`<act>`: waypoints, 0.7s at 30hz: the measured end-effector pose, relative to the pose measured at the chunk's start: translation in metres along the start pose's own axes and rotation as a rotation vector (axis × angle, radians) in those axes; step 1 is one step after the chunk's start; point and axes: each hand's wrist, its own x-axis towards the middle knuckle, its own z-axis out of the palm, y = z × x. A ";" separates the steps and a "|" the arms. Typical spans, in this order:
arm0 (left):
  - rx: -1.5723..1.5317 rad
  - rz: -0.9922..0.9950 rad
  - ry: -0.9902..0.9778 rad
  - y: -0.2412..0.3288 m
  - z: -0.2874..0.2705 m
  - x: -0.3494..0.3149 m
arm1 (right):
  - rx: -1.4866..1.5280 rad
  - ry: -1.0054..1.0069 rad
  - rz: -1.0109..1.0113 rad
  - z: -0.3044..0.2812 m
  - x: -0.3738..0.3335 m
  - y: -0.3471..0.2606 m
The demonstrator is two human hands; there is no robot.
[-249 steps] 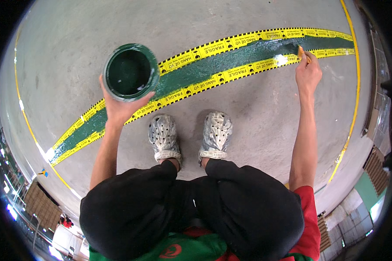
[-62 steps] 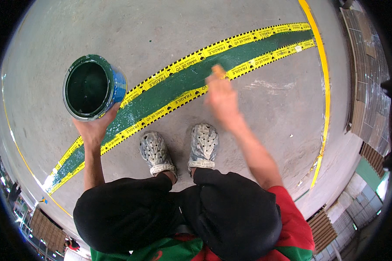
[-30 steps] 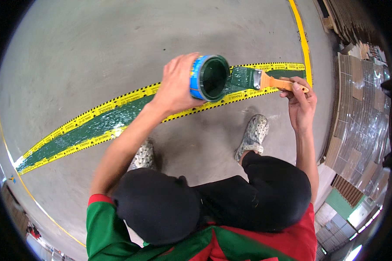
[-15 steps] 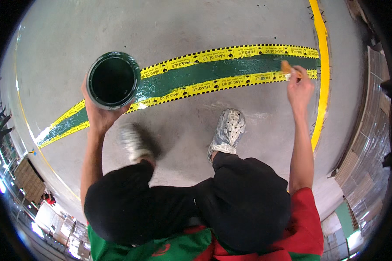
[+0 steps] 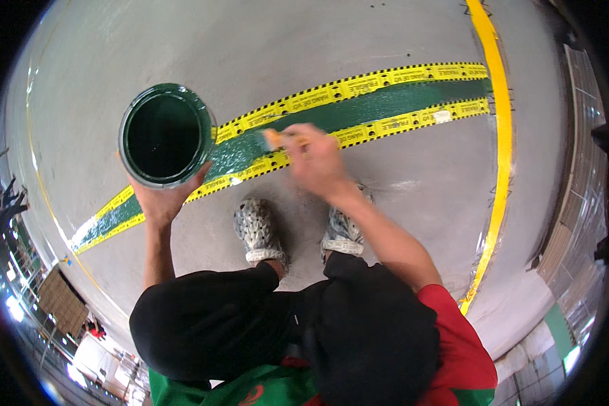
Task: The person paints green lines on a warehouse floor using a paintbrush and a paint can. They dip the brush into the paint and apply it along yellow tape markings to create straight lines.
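My left hand (image 5: 162,199) grips a round can of dark green paint (image 5: 164,135) from below and behind, holding it up above the floor. In my right hand (image 5: 316,161) is a paintbrush (image 5: 275,139) with an orange handle or ferrule, somewhat blurred by motion. Its tip is over the green painted strip (image 5: 358,111), left of the middle of the view; whether the bristles touch the paint I cannot tell. Yellow printed tape (image 5: 308,99) with black dashed edges borders the strip on both sides. Toward the left the paint shines wet.
A solid yellow line (image 5: 499,135) crosses the strip's right end. My patterned clogs (image 5: 256,227) stand on the grey floor (image 5: 284,40) just below the tape. Stacked flat boards (image 5: 568,203) line the far right. A person in red is small at the lower left.
My right hand has swept left with the brush, from the strip's right end to near the can. My left foot has moved right, closer to the other. The can has shifted slightly left.
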 end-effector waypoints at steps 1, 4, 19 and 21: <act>-0.054 -0.036 -0.008 -0.001 0.002 0.001 | 0.069 0.113 0.178 -0.029 0.001 0.012; -0.116 -0.059 -0.025 -0.012 0.012 0.001 | -0.124 0.319 0.419 -0.157 -0.005 0.058; -0.140 0.084 -0.009 -0.029 0.026 -0.001 | -0.352 0.085 -0.047 -0.131 -0.038 0.041; -0.134 0.072 -0.010 -0.028 0.026 -0.001 | -0.088 0.163 0.291 -0.152 -0.033 0.045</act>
